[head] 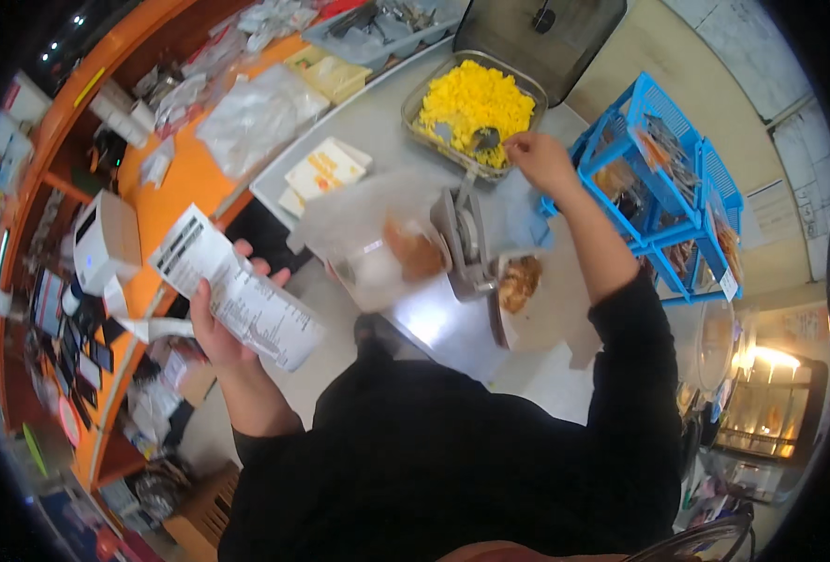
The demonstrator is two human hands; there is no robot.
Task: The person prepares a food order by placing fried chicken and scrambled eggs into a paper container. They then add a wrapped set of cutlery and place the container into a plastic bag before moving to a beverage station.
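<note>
My left hand (222,316) holds a long printed paper slip (246,298), its fingers behind and thumb in front. My right hand (538,161) is at the near right rim of a clear-walled tub (415,116) of yellow rice (482,95). Its fingertips are pinched close beside a dark serving spoon (486,138) in the rice; whether they grip the spoon is unclear. A blurred translucent plastic bag or container (359,274) with something brown inside lies between my hands. Right of it stands a grey metal device (457,246), then browned fried food (520,284) in an open paper box (501,323).
Blue plastic baskets (668,190) of packets are stacked at the right. Printed cards or wrappers (327,170) rest on the grey counter. The orange shelf (176,161) at left carries plastic bags (260,119) and a white printer (106,242). A lit warming cabinet (770,407) stands far right.
</note>
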